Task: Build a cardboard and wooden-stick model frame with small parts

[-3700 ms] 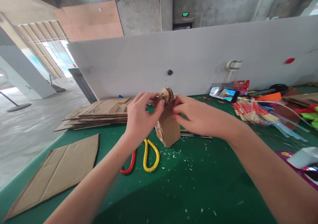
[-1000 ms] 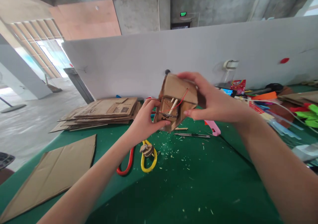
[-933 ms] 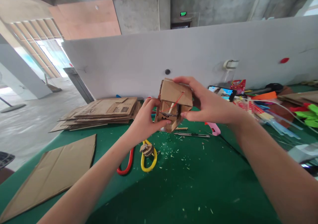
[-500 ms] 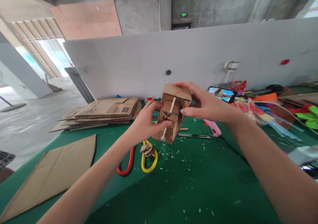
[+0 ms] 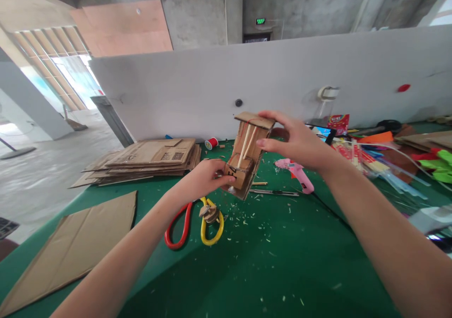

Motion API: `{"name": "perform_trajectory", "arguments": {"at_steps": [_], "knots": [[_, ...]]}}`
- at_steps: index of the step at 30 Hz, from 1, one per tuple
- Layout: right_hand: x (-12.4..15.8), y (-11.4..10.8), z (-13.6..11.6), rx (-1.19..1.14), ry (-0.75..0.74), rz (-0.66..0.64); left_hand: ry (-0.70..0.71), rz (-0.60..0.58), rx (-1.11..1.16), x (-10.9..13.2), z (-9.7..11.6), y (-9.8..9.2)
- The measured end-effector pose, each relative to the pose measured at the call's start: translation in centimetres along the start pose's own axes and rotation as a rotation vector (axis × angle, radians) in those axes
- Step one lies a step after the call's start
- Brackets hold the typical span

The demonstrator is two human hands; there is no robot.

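Between my hands, above the table, is a small cardboard box model (image 5: 257,141), tilted, with two thin wooden sticks and red thread on it. My left hand (image 5: 213,174) pinches its lower left part, a small cardboard block marked with black print. My right hand (image 5: 286,137) grips the upper right edge, thumb in front and fingers partly hidden behind. Below my left hand lie scissors (image 5: 208,224) with one red and one yellow handle loop; small round cardboard pieces (image 5: 209,213) rest on the yellow loop. A utility knife (image 5: 277,193) lies just beyond the model.
A pink glue gun (image 5: 298,174) with a black cord lies right of the model. A red thread spool (image 5: 212,143) and stacked cardboard (image 5: 151,155) are at back left. A cardboard sheet (image 5: 81,238) lies front left. Craft supplies (image 5: 374,160) crowd the right. Scraps dot the green table (image 5: 268,271).
My left hand has moved down and left with the printed block, which has slid lower in the model. The model's inside and both sticks now show more, and the spool is uncovered.
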State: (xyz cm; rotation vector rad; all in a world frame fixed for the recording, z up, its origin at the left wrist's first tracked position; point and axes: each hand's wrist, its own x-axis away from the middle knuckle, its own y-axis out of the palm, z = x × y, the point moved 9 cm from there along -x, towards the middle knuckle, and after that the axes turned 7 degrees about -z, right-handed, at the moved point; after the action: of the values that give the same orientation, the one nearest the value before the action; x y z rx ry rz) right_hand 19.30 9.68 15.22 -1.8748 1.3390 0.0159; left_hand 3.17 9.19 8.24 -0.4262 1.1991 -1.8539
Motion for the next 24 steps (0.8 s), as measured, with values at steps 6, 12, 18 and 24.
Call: {"name": "perform_trajectory", "arguments": {"at_steps": [6, 12, 18, 24], "knots": [[0.2, -0.1, -0.4, 0.024, -0.013, -0.060, 0.052, 0.062, 0.065, 0.1, 1.1, -0.5], [0.0, 1.3, -0.2, -0.014, -0.044, -0.130, 0.048, 0.065, 0.176, 0.1, 1.3, -0.8], [0.0, -0.9, 0.5, -0.086, -0.014, 0.049, 0.009, -0.049, 0.067, -0.1, 0.2, 0.5], [0.2, -1.4, 0.1, -0.075, -0.015, 0.046, 0.024, -0.035, 0.072, -0.1, 0.4, 0.5]]}}
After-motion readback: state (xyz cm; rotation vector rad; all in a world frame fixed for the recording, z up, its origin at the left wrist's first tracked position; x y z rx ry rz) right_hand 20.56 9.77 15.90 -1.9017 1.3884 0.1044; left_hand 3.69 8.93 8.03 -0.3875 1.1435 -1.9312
